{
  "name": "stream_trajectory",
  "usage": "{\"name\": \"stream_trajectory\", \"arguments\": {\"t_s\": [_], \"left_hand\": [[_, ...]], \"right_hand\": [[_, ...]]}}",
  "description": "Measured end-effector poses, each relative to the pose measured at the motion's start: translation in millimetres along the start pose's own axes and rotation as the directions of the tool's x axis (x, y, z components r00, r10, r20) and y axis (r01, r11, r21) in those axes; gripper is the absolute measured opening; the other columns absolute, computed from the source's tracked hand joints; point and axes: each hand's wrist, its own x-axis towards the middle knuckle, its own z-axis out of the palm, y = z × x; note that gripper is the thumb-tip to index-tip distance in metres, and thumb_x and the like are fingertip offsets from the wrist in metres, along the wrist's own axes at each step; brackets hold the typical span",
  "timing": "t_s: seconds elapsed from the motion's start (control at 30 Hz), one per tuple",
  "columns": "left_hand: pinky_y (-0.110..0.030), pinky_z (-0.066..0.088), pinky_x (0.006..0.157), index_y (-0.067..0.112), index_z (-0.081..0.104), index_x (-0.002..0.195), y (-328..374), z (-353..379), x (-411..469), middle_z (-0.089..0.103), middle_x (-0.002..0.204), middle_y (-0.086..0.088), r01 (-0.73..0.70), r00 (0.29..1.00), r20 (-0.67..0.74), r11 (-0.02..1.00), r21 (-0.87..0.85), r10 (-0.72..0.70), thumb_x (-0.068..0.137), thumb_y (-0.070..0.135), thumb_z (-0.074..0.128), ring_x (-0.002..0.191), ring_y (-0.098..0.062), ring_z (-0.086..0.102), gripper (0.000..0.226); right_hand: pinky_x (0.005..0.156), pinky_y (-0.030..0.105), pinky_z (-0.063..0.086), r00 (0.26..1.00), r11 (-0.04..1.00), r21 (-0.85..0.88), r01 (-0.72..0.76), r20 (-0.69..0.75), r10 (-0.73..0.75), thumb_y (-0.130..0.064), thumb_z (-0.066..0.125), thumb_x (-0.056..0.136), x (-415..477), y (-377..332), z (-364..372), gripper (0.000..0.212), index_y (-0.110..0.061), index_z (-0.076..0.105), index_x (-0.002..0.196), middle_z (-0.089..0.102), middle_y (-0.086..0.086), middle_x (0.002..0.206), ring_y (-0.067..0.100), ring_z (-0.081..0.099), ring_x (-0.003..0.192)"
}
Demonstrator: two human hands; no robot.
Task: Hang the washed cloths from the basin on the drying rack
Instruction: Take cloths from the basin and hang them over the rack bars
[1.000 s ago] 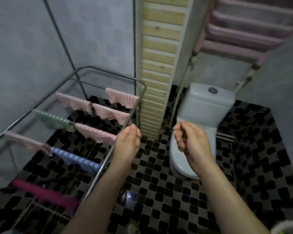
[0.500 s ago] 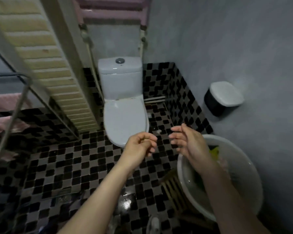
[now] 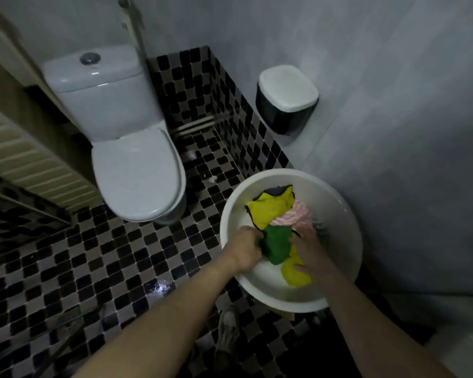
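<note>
A white round basin (image 3: 339, 214) stands on the floor at the right, beside the wall. Inside lie a green cloth (image 3: 277, 242), a yellow cloth (image 3: 272, 211) and a pink cloth (image 3: 295, 218), bunched together. My left hand (image 3: 243, 246) reaches over the basin's left rim and grips the green cloth's left side. My right hand (image 3: 309, 251) is inside the basin, fingers on the green cloth's right side, with yellow cloth under it. The drying rack is out of view.
A white toilet (image 3: 131, 148) with its lid down stands at the left centre. A black bin with a white lid (image 3: 287, 98) hangs on the right wall. The floor is black-and-grey checked tile, wet in spots. A shoe (image 3: 228, 331) shows near the basin's front.
The view has swung right and down from the rack to the basin. Both hands, empty before, have dropped into the basin and closed on the green cloth.
</note>
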Motion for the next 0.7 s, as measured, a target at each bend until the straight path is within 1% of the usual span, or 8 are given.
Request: {"name": "stream_trajectory", "arguments": {"t_s": [0.07, 0.13, 0.23, 0.37, 0.43, 0.53, 0.6, 0.7], "left_hand": [[-0.031, 0.039, 0.102, 0.008, 0.058, 0.131, 1.3, 15.1, 15.8, 0.049, 0.140, -0.014, 0.006, 0.997, 0.080, 0.997, 0.080, -0.013, 0.089, 0.005, 0.054, 0.127, -0.030, 0.048, 0.042], [-0.032, 0.039, 0.103, 0.014, 0.053, 0.137, 2.4, 34.8, 31.8, 0.046, 0.144, -0.012, 0.030, 0.977, 0.207, 0.994, 0.104, -0.051, 0.091, 0.007, 0.051, 0.129, -0.029, 0.046, 0.047], [-0.034, 0.045, 0.098, 0.015, 0.057, 0.132, 2.1, 59.5, 41.7, 0.055, 0.135, -0.012, 0.041, 0.949, 0.306, 0.991, 0.127, -0.079, 0.091, 0.012, 0.052, 0.123, -0.031, 0.051, 0.041], [-0.027, 0.049, 0.088, 0.021, 0.072, 0.102, -9.7, 65.1, 45.1, 0.071, 0.111, -0.002, 0.113, 0.994, -0.002, 0.993, 0.034, -0.113, 0.084, 0.015, 0.062, 0.104, -0.023, 0.063, 0.021], [-0.023, 0.048, 0.085, 0.025, 0.073, 0.092, -13.2, 54.3, 44.8, 0.072, 0.103, 0.003, 0.127, 0.981, -0.139, 0.990, -0.068, -0.136, 0.084, 0.012, 0.061, 0.099, -0.018, 0.065, 0.019], [-0.027, 0.049, 0.076, 0.026, 0.062, 0.094, -10.4, 34.3, 44.9, 0.070, 0.085, -0.001, 0.050, 0.966, -0.240, 0.978, -0.204, -0.100, 0.090, 0.012, 0.059, 0.083, -0.021, 0.067, 0.015], [-0.035, 0.052, 0.068, 0.028, 0.051, 0.092, -5.0, 21.8, 41.8, 0.063, 0.065, -0.002, -0.017, 0.966, -0.246, 0.922, -0.386, -0.085, 0.093, 0.010, 0.056, 0.064, -0.024, 0.066, 0.019], [-0.036, 0.048, 0.063, 0.022, 0.053, 0.089, 5.5, 6.8, 35.2, 0.053, 0.054, 0.003, -0.103, 0.970, -0.234, 0.766, -0.635, -0.063, 0.095, -0.004, 0.046, 0.053, -0.021, 0.058, 0.027]], "right_hand": [[0.089, 0.047, 0.049, 0.997, 0.998, -0.016, -0.060, 0.038, 0.061, -0.014, 0.047, 0.097, 5.7, 12.5, 2.7, 0.055, -0.026, 0.031, 0.148, 0.037, 0.002, 0.144, 0.032, 0.045, 0.119], [0.091, 0.051, 0.048, 1.000, 0.995, -0.104, -0.005, 0.017, 0.006, 0.000, 0.044, 0.095, 12.2, 23.0, 2.4, 0.049, -0.011, 0.039, 0.142, 0.045, 0.015, 0.135, 0.038, 0.048, 0.114], [0.071, 0.039, 0.049, 0.998, 0.988, -0.150, 0.044, -0.038, -0.051, 0.008, 0.049, 0.087, 18.9, 38.1, 3.4, 0.028, -0.001, 0.057, 0.113, 0.057, 0.025, 0.110, 0.029, 0.051, 0.086], [0.060, 0.033, 0.050, 0.975, 0.974, -0.108, -0.199, 0.074, 0.207, -0.007, 0.065, 0.082, 24.4, 52.6, -5.5, 0.022, -0.014, 0.064, 0.103, 0.061, 0.016, 0.095, 0.029, 0.059, 0.081], [0.058, 0.029, 0.049, 0.963, 0.968, -0.117, -0.222, 0.129, 0.236, -0.017, 0.071, 0.077, 25.2, 47.7, -14.1, 0.021, -0.018, 0.065, 0.097, 0.061, 0.012, 0.091, 0.029, 0.062, 0.085], [0.058, 0.026, 0.039, 0.992, 0.904, -0.418, 0.087, 0.117, -0.041, -0.021, 0.068, 0.085, 24.2, 33.6, -34.0, 0.012, -0.012, 0.065, 0.077, 0.059, 0.009, 0.079, 0.021, 0.060, 0.078], [0.056, 0.031, 0.031, 0.944, 0.753, -0.580, 0.310, 0.097, -0.314, -0.021, 0.068, 0.084, 24.4, 24.5, -44.1, 0.039, -0.013, 0.046, 0.052, 0.047, 0.006, 0.059, 0.017, 0.049, 0.061], [0.053, 0.030, 0.026, 0.853, 0.728, -0.487, 0.483, 0.075, -0.516, -0.021, 0.071, 0.075, 16.3, 10.0, -49.9, 0.040, -0.012, 0.041, 0.049, 0.033, -0.004, 0.048, 0.010, 0.036, 0.049]]}}
